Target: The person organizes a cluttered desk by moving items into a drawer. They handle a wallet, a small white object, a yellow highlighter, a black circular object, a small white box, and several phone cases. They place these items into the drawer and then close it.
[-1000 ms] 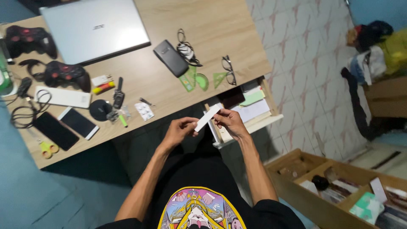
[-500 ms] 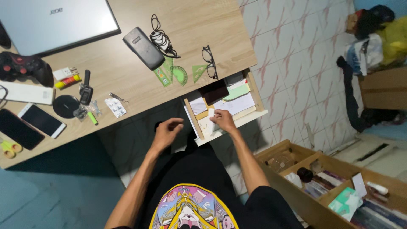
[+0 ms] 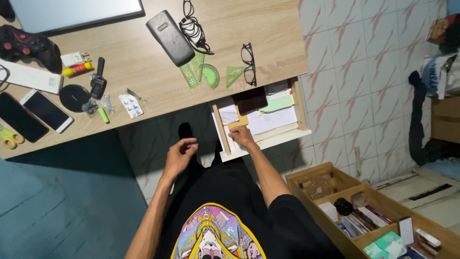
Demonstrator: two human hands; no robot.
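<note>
Tiled floor runs under the wooden counter [image 3: 143, 91], whose open drawer [image 3: 268, 140] lies ahead: right hand [image 3: 241, 137], fingers curled, presses its front papers [image 3: 272, 119], while left hand [image 3: 179, 154] hovers loosely curled, empty, left of the drawer.

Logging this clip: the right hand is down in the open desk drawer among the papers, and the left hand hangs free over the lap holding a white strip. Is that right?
Not quite. The head view shows the left hand loosely curled over the lap with nothing in its grip. The rest stands: the right hand is down in the open desk drawer, resting among the papers.
</note>
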